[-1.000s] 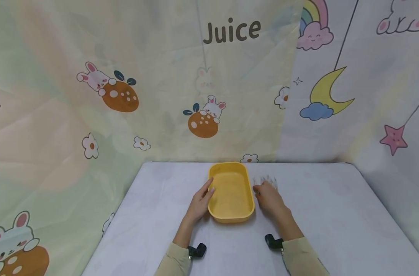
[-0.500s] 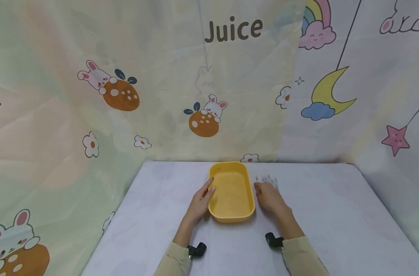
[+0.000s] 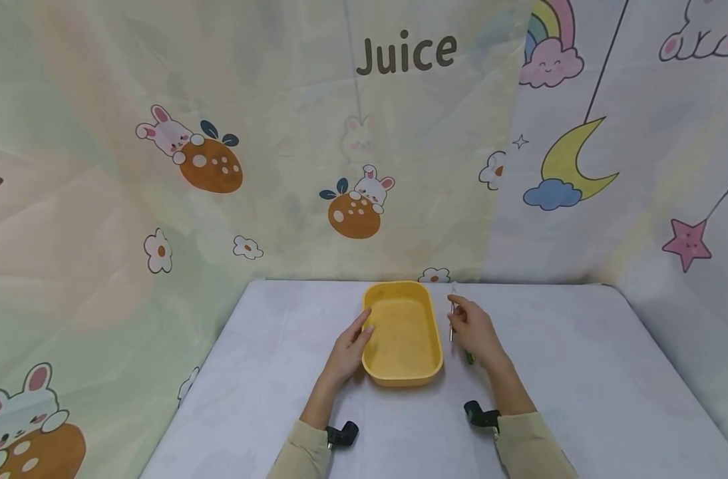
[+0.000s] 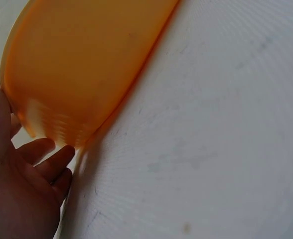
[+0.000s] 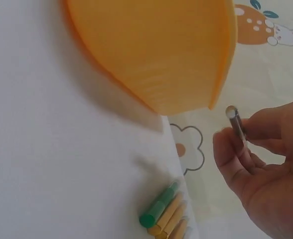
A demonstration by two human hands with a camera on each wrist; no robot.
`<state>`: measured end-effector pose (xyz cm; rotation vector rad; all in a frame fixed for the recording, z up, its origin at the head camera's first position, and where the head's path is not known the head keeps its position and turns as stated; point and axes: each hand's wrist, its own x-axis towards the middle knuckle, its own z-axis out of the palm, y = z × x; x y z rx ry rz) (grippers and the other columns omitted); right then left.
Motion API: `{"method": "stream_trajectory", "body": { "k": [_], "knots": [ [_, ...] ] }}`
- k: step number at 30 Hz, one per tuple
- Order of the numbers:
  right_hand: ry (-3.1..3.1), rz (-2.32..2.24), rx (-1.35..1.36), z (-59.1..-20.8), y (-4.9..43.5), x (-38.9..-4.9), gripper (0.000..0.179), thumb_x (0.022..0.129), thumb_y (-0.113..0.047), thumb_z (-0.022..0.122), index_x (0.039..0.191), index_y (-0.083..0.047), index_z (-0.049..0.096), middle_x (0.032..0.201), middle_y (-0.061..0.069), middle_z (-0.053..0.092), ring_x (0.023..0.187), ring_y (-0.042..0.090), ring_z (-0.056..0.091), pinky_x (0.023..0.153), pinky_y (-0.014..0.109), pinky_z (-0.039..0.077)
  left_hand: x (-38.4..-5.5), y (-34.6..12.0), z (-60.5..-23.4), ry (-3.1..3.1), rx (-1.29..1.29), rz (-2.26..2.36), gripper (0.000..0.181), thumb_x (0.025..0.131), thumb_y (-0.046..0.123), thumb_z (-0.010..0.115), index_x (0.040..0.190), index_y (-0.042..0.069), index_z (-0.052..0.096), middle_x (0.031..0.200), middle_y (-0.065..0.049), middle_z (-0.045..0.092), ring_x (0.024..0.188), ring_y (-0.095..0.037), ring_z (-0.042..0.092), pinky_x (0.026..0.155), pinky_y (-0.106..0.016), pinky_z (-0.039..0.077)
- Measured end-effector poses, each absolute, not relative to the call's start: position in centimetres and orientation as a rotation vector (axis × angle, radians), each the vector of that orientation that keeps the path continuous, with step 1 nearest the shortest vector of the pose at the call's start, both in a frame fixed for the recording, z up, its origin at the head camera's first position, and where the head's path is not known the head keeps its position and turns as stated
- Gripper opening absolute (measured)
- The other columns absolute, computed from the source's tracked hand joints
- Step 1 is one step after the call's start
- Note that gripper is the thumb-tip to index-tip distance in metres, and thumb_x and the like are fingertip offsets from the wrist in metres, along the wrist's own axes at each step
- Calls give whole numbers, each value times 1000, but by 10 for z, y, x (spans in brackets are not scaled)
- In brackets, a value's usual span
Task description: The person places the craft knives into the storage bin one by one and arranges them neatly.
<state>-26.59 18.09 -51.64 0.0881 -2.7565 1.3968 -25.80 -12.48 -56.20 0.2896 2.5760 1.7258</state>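
Observation:
A yellow tray (image 3: 402,339) stands on the white table. My left hand (image 3: 346,352) holds its left rim, thumb lapping over the edge and fingers along the outer wall (image 4: 86,59). To the right of the tray, my right hand (image 3: 474,336) pinches a slim pen-like stick (image 3: 451,332) between thumb and fingertips; it points away from me. Its round, shiny end (image 5: 231,111) faces the camera in the right wrist view. Below that hand lie a green stick (image 5: 159,205) and several tan ones (image 5: 170,216), their far ends clear; the forearm mostly hides them in the head view.
The white table (image 3: 579,372) meets a printed cloth wall (image 3: 292,199) at its back edge. Another printed cloth (image 3: 657,199) stands to the right. A small black camera (image 3: 343,434) sits on the left wrist, and another (image 3: 480,414) on the right.
My right hand has come up from the pile of sticks and now holds one upright in view, with the green stick's end showing beneath. The left hand and tray stay put.

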Motion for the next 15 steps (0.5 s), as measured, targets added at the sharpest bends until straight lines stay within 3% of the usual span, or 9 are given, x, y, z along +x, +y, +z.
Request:
{"method": "stream_trajectory", "body": {
  "k": [6, 15],
  "knots": [
    [-2666, 1531, 88, -511, 181, -263, 50, 107, -14, 56, 156, -9, 46, 138, 18, 57, 95, 23, 65, 72, 22, 57, -258, -125, -563, 2572, 291, 1734, 55, 108, 48, 52, 159, 32, 43, 166, 7, 40, 157, -19, 33, 129, -45, 29],
    [-2519, 1574, 165, -496, 164, -257, 45, 105, -14, 63, 149, -10, 55, 118, 18, 67, 89, 24, 65, 66, 20, 54, -258, -125, -565, 2541, 298, 1783, 52, 109, 43, 52, 159, 31, 45, 165, 7, 41, 158, -22, 31, 129, -49, 27]
  ]
}}
